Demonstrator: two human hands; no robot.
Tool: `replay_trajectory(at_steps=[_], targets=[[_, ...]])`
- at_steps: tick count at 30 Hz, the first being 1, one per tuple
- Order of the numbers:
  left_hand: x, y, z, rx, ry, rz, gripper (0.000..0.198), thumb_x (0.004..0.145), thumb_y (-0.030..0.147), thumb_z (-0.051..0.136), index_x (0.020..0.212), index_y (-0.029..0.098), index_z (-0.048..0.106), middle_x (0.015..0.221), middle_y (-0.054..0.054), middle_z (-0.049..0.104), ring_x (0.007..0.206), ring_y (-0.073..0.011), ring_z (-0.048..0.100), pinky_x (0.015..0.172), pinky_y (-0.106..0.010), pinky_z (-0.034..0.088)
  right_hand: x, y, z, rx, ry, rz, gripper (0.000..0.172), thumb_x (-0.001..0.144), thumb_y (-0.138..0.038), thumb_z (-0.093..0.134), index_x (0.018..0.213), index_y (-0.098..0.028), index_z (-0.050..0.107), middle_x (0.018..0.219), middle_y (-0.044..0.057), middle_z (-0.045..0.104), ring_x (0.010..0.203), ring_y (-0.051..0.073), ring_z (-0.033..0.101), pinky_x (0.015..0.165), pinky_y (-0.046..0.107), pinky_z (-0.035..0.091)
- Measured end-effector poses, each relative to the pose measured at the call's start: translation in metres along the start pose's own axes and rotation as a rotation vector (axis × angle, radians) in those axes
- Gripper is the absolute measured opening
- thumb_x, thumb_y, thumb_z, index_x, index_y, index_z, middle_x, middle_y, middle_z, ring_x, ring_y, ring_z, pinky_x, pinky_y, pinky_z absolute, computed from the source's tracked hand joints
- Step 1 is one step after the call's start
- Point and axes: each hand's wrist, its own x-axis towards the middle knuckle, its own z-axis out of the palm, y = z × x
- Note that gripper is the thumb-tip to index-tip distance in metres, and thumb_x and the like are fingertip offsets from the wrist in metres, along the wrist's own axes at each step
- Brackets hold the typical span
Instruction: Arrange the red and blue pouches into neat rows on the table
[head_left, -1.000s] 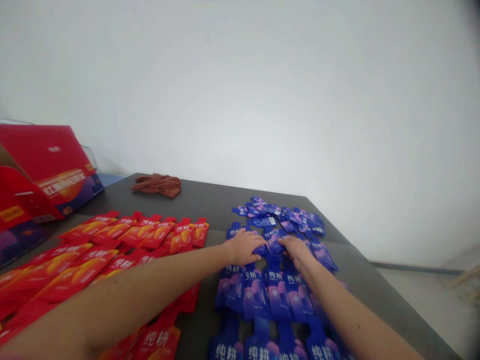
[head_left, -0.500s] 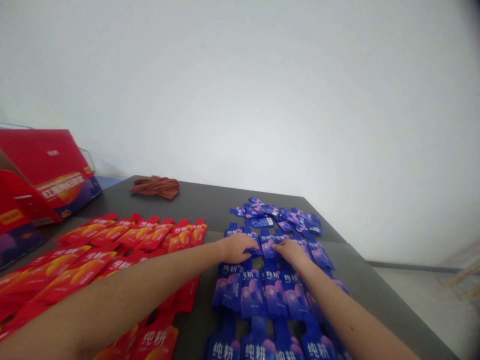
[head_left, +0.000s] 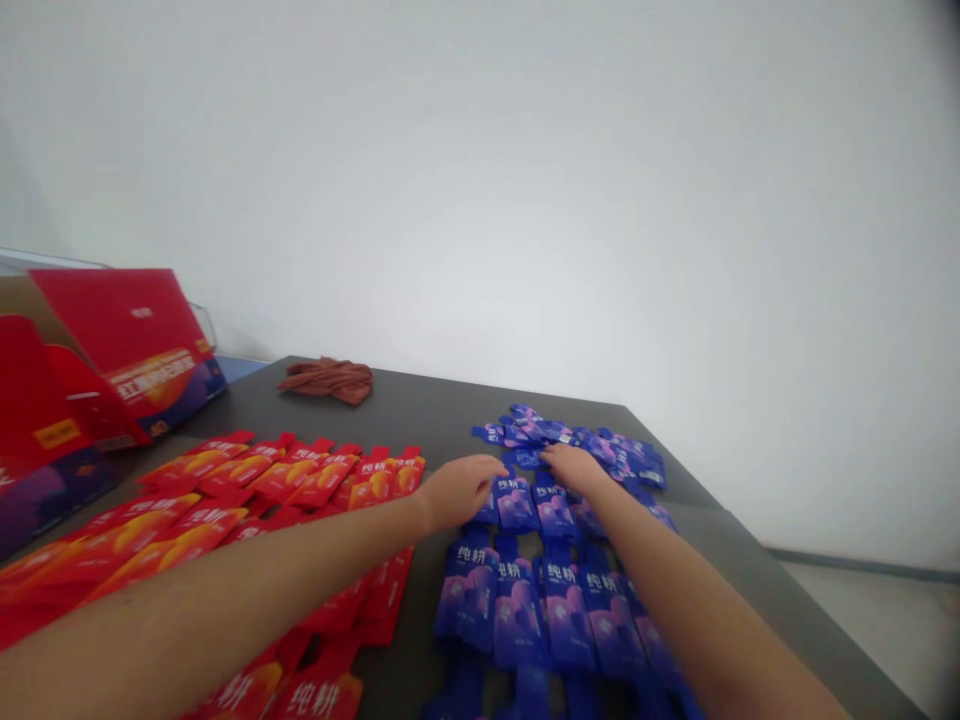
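Several blue-purple spouted pouches lie in overlapping rows, with a blue pouch (head_left: pixel 555 510) in the upper row and a larger-looking blue pouch (head_left: pixel 517 610) in the row nearer me. My left hand (head_left: pixel 466 488) is over the left end of the upper row, fingers loosely bent and thumb apart, partly covering a pouch there. Farther up, my right hand (head_left: pixel 576 468) reaches to the front of a loose pile of blue pouches (head_left: pixel 619 455). Its fingertips are together at the edge of a pouch (head_left: pixel 528 458) lying face down; the grip is partly hidden.
Red-orange pouches (head_left: pixel 307 485) are laid out in rows on the left, partly under my left forearm. Red cartons (head_left: pixel 146 350) stand at the far left. A crumpled brown cloth (head_left: pixel 330 380) lies at the back of the dark table (head_left: pixel 420 400), below a white wall.
My right hand has moved from the upper row up to the loose pile. My left hand has shifted slightly left and up off the pouches. The view has turned a little left.
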Motion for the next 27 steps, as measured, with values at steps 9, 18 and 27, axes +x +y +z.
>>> replay_trajectory(at_steps=[9,18,27], targets=[[-0.027,0.009,0.0,0.019,-0.033,0.042,0.039,0.087,0.015,0.038,0.115,0.021,0.064,0.128,-0.002,0.06,0.124,-0.0143,0.05,0.11,-0.026,0.033,0.004,-0.002,0.009,0.013,0.011,0.004,0.022,0.093,-0.029,0.057,0.103,-0.01,0.061,0.109,0.008,0.058,0.105,0.018,0.055,0.096,0.04,0.045],[-0.026,0.017,-0.002,0.005,-0.023,0.105,0.039,0.088,0.015,0.037,0.116,0.021,0.064,0.127,-0.003,0.059,0.121,-0.0143,0.052,0.108,-0.025,0.035,-0.033,0.023,-0.03,0.358,0.205,0.374,0.027,0.097,-0.035,0.047,0.105,-0.012,0.059,0.101,0.006,0.059,0.093,0.015,0.058,0.087,0.036,0.049],[-0.032,0.023,0.006,0.028,-0.05,0.163,0.037,0.085,0.011,0.041,0.111,0.02,0.066,0.127,-0.004,0.06,0.118,-0.0173,0.054,0.106,-0.031,0.04,-0.098,0.049,0.006,0.707,-0.087,0.516,0.026,0.097,-0.034,0.05,0.096,-0.01,0.059,0.079,0.001,0.058,0.067,0.008,0.057,0.064,0.023,0.051]])
